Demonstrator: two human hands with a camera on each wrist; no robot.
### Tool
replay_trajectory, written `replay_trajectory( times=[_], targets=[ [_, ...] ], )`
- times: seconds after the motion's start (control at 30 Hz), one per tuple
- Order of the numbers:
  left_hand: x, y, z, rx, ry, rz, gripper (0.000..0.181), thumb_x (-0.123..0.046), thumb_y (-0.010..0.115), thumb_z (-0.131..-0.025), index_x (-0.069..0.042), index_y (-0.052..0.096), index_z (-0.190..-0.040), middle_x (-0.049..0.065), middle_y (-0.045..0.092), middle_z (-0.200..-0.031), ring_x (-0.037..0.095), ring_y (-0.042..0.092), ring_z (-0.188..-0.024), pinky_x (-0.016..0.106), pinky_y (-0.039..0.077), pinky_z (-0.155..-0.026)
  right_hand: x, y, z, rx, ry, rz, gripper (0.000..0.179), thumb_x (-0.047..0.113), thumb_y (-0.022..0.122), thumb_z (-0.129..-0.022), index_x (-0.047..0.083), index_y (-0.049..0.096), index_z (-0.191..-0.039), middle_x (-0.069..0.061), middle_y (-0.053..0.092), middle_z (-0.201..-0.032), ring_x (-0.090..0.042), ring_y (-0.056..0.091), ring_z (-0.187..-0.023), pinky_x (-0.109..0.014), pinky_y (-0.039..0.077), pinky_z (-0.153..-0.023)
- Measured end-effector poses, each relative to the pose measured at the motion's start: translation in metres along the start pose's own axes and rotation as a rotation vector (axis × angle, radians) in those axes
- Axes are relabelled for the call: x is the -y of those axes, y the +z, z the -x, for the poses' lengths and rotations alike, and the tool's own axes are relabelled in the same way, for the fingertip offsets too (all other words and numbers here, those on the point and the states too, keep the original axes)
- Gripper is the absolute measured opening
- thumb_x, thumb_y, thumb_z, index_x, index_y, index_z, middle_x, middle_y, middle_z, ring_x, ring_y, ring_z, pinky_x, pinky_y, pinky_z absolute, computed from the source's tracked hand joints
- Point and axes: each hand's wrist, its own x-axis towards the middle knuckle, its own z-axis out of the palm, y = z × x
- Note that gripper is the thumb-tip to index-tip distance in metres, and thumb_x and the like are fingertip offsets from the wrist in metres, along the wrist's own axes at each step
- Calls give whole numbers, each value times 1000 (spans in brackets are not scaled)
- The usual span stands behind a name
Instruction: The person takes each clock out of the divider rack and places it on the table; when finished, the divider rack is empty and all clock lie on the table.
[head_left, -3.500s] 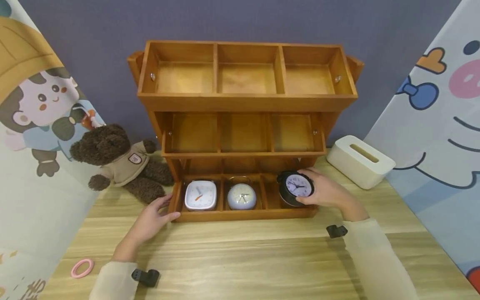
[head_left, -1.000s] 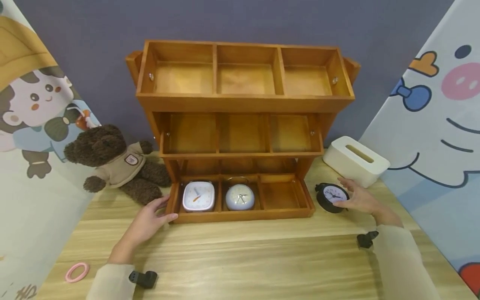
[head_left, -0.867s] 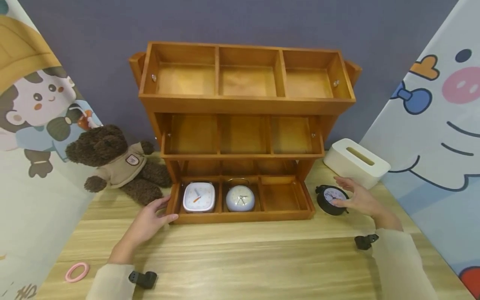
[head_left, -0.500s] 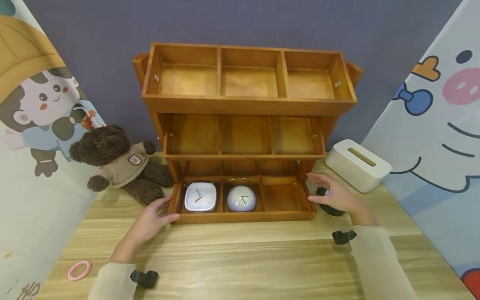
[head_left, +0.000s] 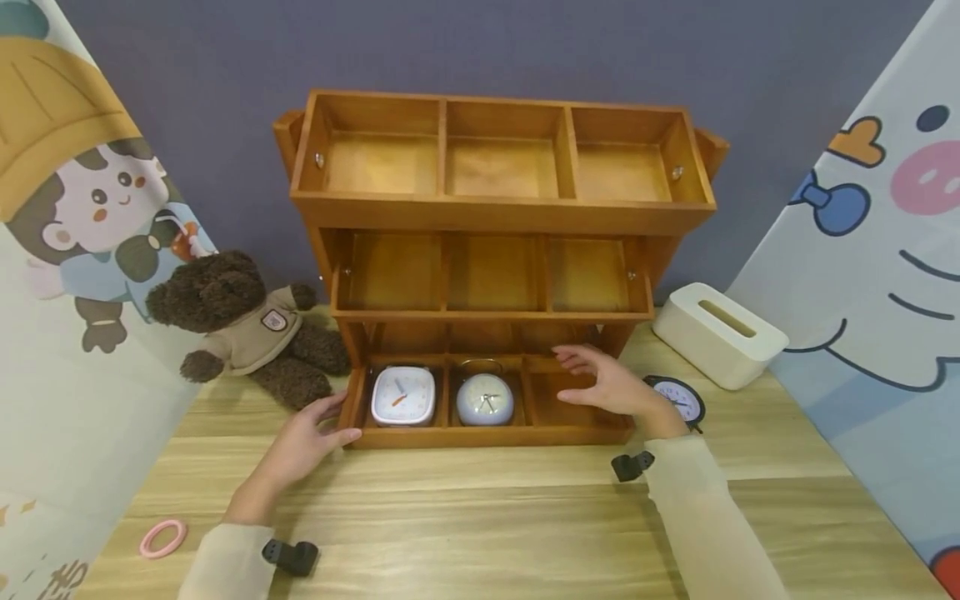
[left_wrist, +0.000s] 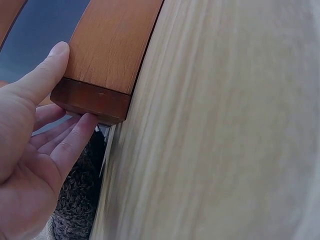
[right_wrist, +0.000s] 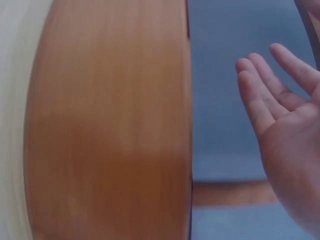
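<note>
A three-tier wooden organizer stands at the back; its bottom tray has three compartments. My left hand holds that tray's front left corner, thumb and fingers on either side of the corner in the left wrist view. A white square clock sits in the left compartment and a pale round alarm clock in the middle one. Over the right compartment, my right hand hovers with fingers spread, nothing in it. A black alarm clock lies on the table just right of the tray, partly hidden by the wrist.
A brown teddy bear in a beige top sits left of the organizer. At the right stands a white tissue box. A pink ring lies on the table near front left. Cartoon-printed panels flank both sides.
My right hand took the black alarm clock from the right compartment to the table at the right. It let go and moved left over that compartment. My left hand stayed at the tray corner.
</note>
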Motion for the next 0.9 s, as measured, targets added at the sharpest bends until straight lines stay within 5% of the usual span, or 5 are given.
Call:
replay_trajectory(
  times=[0.43,0.9],
  targets=[
    [-2,0,1,7,-27,-6,71,-26,74,-89,9,41,-142,32,50,-133,46,51,-119,55,44,-98,33,52,-45,191,-21,137,75,24,82,-80,0,46,-141,-14,52,-134,-28,53,-117,-39,45,-100],
    [-1,-1,0,20,-23,-2,73,-27,74,-89,9,41,-142,31,50,-133,46,51,-119,56,43,-99,35,68,-61,309,-37,337,86,27,84,-76,1,41,-146,-16,44,-144,-32,39,-130,-45,37,-105]
  ],
)
